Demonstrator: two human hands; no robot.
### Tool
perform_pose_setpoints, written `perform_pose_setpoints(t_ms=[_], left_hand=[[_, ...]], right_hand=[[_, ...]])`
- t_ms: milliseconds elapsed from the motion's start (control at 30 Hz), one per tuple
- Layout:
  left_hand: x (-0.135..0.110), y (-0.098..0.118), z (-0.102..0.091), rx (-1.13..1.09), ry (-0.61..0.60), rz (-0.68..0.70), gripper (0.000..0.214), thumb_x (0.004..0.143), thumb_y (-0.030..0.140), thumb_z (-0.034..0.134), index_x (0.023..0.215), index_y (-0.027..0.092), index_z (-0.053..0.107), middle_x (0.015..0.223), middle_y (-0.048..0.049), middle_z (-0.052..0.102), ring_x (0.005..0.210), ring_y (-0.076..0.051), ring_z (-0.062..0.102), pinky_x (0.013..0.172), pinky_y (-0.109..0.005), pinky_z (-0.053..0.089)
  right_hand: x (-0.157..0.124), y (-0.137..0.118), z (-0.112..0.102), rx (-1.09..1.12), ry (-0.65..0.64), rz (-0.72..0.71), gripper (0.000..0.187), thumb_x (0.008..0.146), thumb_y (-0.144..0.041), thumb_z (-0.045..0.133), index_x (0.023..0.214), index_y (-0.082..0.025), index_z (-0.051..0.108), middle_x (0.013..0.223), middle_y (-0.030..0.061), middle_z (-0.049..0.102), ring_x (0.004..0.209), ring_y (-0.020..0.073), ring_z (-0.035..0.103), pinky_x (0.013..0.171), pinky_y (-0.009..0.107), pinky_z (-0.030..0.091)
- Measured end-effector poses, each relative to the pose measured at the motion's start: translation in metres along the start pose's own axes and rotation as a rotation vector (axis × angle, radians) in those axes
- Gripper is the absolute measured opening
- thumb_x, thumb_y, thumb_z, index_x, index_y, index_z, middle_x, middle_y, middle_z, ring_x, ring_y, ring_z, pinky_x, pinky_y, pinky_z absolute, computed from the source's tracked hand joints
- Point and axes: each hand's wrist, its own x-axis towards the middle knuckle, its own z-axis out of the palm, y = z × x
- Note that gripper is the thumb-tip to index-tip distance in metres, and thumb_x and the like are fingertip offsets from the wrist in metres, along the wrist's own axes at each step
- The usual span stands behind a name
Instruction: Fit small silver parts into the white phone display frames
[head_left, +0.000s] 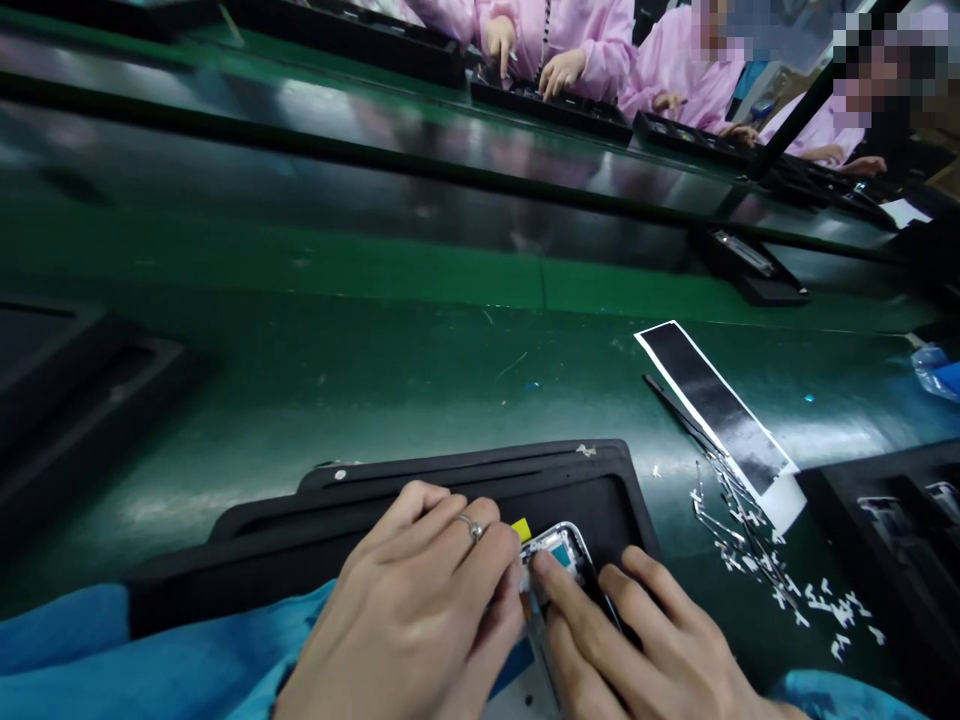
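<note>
A phone frame (574, 540) with a silver rim lies in a black tray (450, 478) in front of me. My left hand (420, 600), with a ring on one finger, reaches over the frame's left side. Its fingers are curled and pressed together near the upper end; what they pinch is hidden. My right hand (637, 630) is on the frame's right side, its index fingertip pressed on the inner parts and its other fingers bent along the edge. Its thumb is out of sight. A yellow tab (521, 529) sticks out beside the left fingers, and a thin greyish strip shows between the hands.
To the right lie black tweezers (679, 412), a black sheet with white borders (720, 400) and many small white-and-metal scraps (750, 540). Black trays stand at the right (832, 510) and left (150, 380). Co-workers in pink (592, 40) work across the green bench (375, 360).
</note>
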Motion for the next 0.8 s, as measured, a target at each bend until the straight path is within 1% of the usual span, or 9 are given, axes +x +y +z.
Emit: perform_pose_setpoints(t_ms=[100,167,267,333,400,533,600,700,800], left_hand=[[-0.002,-0.002,0.001,-0.002,-0.06,0.01,0.021,0.08,0.017,0.037,0.065,0.019,0.05,0.059,0.0024,0.051,0.054,-0.013,0.048,0.058,-0.03,0.04],[0.0,-0.003,0.001,-0.005,-0.067,0.002,0.022,0.08,0.016,0.035,0.062,0.018,0.048,0.058,0.0024,0.051,0.053,-0.013,0.049,0.057,-0.029,0.04],[0.003,-0.002,-0.002,0.015,-0.022,-0.014,0.028,0.077,0.009,0.031,0.055,0.018,0.047,0.053,0.0027,0.051,0.049,-0.011,0.05,0.054,-0.027,0.04],[0.003,-0.002,-0.002,0.014,-0.064,0.006,0.031,0.075,0.006,0.029,0.056,0.018,0.048,0.053,0.0028,0.053,0.049,-0.011,0.051,0.053,-0.026,0.039],[0.002,-0.001,0.0,0.018,-0.071,0.004,0.034,0.075,0.004,0.025,0.055,0.019,0.049,0.053,0.0024,0.054,0.049,-0.012,0.051,0.053,-0.026,0.038],[-0.005,0.0,0.009,0.04,0.025,-0.074,0.039,0.078,0.007,0.02,0.053,0.02,0.047,0.051,0.0015,0.054,0.048,-0.014,0.049,0.054,-0.029,0.035],[-0.008,0.0,0.013,0.041,0.023,-0.07,0.039,0.079,0.008,0.02,0.054,0.02,0.047,0.052,0.002,0.056,0.048,-0.013,0.05,0.055,-0.029,0.036],[-0.007,0.001,0.012,0.076,0.065,-0.045,0.04,0.081,0.009,0.02,0.06,0.021,0.052,0.056,0.0027,0.06,0.052,-0.013,0.055,0.058,-0.028,0.039],[-0.002,0.002,0.006,0.107,0.124,0.007,0.039,0.08,0.007,0.022,0.063,0.02,0.055,0.06,0.0024,0.064,0.055,-0.013,0.06,0.061,-0.027,0.043]], right_hand=[[0.003,-0.001,0.005,-0.021,0.102,0.027,0.035,0.087,-0.006,0.027,0.068,-0.019,0.053,0.081,-0.0024,0.068,0.054,0.0131,0.056,0.062,0.029,0.042],[0.006,-0.002,0.006,-0.03,0.088,0.017,0.035,0.087,-0.005,0.026,0.068,-0.019,0.053,0.08,-0.0024,0.068,0.052,0.013,0.056,0.061,0.03,0.042],[0.007,-0.003,0.006,-0.029,0.056,0.007,0.035,0.085,-0.003,0.026,0.07,-0.018,0.052,0.081,-0.001,0.068,0.05,0.0122,0.055,0.062,0.03,0.043],[0.006,-0.003,0.005,-0.032,0.042,-0.007,0.035,0.085,-0.002,0.026,0.069,-0.018,0.052,0.082,-0.0004,0.068,0.05,0.0112,0.055,0.064,0.031,0.044],[0.006,-0.002,0.003,-0.038,0.009,-0.036,0.034,0.086,-0.002,0.026,0.07,-0.018,0.052,0.085,0.0,0.068,0.052,0.0107,0.056,0.067,0.031,0.044],[0.007,0.0,-0.002,-0.058,-0.065,-0.086,0.035,0.086,-0.001,0.024,0.076,-0.017,0.054,0.089,0.0009,0.067,0.059,0.0108,0.058,0.07,0.031,0.044],[0.008,0.0,-0.003,-0.078,-0.061,-0.101,0.036,0.085,-0.001,0.024,0.076,-0.017,0.055,0.087,0.0002,0.067,0.059,0.011,0.058,0.07,0.03,0.044],[0.008,0.0,0.0,-0.09,-0.017,-0.106,0.036,0.085,-0.001,0.025,0.074,-0.018,0.055,0.084,-0.0009,0.068,0.057,0.0113,0.057,0.068,0.029,0.044],[0.005,-0.002,0.005,-0.042,0.063,-0.032,0.034,0.086,-0.003,0.027,0.071,-0.018,0.054,0.082,-0.0014,0.068,0.052,0.0115,0.054,0.065,0.03,0.044]])
